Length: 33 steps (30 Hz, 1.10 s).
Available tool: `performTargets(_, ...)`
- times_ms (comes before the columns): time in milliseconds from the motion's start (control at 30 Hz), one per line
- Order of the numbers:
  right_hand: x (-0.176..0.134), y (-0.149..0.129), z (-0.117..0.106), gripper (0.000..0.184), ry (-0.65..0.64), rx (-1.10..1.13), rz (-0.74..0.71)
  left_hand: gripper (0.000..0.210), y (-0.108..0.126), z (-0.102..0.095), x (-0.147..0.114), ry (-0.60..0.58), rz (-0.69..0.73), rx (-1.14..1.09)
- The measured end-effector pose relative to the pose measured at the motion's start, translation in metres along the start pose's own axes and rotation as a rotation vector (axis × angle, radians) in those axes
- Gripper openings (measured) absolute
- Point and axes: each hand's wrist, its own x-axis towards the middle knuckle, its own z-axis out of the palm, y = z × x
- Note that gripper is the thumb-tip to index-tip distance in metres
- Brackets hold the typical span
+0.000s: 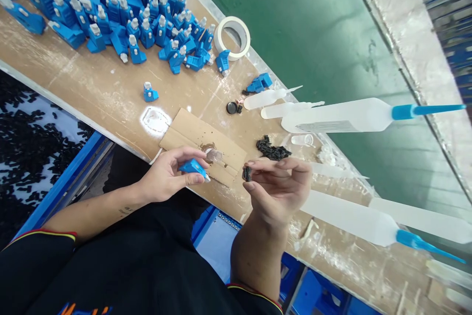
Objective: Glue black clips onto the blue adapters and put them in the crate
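The small angular blue plastic part with a pale tip (192, 168) sits in the left hand (171, 173), its grip clasped around it at the near edge of a flat brown cardboard sheet (180, 128) on the table (110, 76). The right hand (276, 189), fingers bent, pinches a small, rough black piece (247, 173) between thumb and fingertips. Beyond it lies a lumpy heap of black pieces (272, 149).

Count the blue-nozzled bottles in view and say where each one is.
2: the upper bottle, above the right hand in the picture; the lower bottle, right of that hand. Another bottle runs out of frame, its tip unseen.
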Motion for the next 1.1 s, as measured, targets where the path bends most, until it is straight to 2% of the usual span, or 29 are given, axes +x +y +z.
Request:
performTargets(133,0.0,-0.002,0.0,0.047,0.002,0.016,-0.007,0.032,-0.005,0.002,0.005,0.088,-0.014,-0.024)
performTargets(300,-0.002,-0.004,0.001,0.046,0.021,0.066,0.018,0.048,-0.001,0.005,0.0,0.146,-0.203,-0.247)
performTargets(467,-0.002,-0.002,0.001,0.048,0.026,0.093,0.03,0.054,0.005,0.01,-0.001,0.18,-0.238,-0.216)
performTargets(600,0.001,0.003,-0.002,0.049,-0.023,-0.013,0.093,0.054,0.004,0.009,0.002,0.224,-0.225,-0.193)
performTargets(733,0.006,0.01,-0.003,0.049,-0.08,-0.11,0.145,0.051,0.003,0.005,0.001,0.213,-0.201,-0.16)
performTargets(967,0.005,0.022,-0.004,0.049,-0.228,-0.357,0.154,0.049,0.004,-0.001,-0.002,0.227,-0.209,-0.154)
performTargets(1100,0.004,0.023,-0.006,0.049,-0.256,-0.452,0.171,0.051,0.005,-0.001,-0.002,0.232,-0.207,-0.157)
